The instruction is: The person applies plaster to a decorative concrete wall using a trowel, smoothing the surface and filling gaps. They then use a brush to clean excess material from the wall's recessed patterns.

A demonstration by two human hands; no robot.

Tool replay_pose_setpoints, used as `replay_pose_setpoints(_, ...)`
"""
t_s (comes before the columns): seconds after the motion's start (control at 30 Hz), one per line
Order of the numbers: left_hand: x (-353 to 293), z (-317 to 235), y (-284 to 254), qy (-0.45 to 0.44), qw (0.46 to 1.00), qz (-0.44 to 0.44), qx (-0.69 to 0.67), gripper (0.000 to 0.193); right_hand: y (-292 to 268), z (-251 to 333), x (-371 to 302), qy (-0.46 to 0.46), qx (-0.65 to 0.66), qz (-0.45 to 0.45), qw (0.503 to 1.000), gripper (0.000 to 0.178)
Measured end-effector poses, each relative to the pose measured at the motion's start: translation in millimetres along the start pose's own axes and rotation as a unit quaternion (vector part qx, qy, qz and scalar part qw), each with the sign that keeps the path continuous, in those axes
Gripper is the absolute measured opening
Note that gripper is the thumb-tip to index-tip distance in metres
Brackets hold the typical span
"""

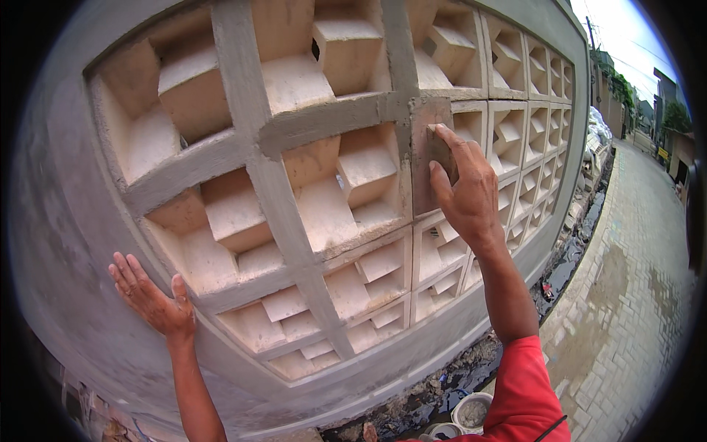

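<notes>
My right hand (470, 188) grips a flat rectangular plastering trowel (423, 193) by its handle, which the fingers mostly hide. The trowel's plate lies upright along a vertical joint of the vent-block wall (276, 188). Pale blocks with angled openings fill the wall, and grey mortar covers several joints to the left of the trowel. At the lower left, my left hand (156, 300) is open, fingers stretched out and thumb apart, against or very near the smooth grey plaster (81, 228). It holds nothing.
Two buckets stand below by the wall's foot, one a white bucket (472, 412) with greyish contents. A dark wet gutter (582, 239) with rubble runs along the base. To the right, a paved lane (626, 295) stretches away past stacked white sacks (598, 127).
</notes>
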State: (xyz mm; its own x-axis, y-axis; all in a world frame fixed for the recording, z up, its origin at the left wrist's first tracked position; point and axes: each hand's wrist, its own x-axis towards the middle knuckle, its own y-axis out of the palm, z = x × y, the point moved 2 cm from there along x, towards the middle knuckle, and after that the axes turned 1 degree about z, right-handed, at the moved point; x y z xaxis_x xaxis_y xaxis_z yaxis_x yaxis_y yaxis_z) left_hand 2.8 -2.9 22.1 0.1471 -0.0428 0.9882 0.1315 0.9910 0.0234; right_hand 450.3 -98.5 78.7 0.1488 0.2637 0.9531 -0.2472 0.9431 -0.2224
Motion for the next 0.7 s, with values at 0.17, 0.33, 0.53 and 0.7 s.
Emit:
replay_pose_setpoints(0.17, -0.3, -3.3, 2.6, -0.009, 1.0, 0.002, -0.008, 0.072, 21.6, -7.9, 11.9, -0.005, -0.093, 0.071, 0.993, 0.056)
replay_pose_setpoints(0.33, -2.1, -2.1, 3.9, -0.008, 1.0, 0.001, -0.005, 0.072, 20.3, -23.9, -67.6, 0.029, -0.071, 0.194, 0.978, 0.058)
replay_pose_setpoints(0.53, -2.3, 1.0, 3.5, -0.009, 1.0, 0.0, 0.003, 0.072, -6.3, -13.2, -24.7, 0.006, -0.016, 0.094, 0.995, 0.058)
replay_pose_setpoints(0.7, 0.4, -4.6, 0.3, -0.01, 1.0, 0.002, -0.004, 0.072, -0.9, -11.5, 39.1, -0.023, -0.045, 0.083, 0.995, 0.058)
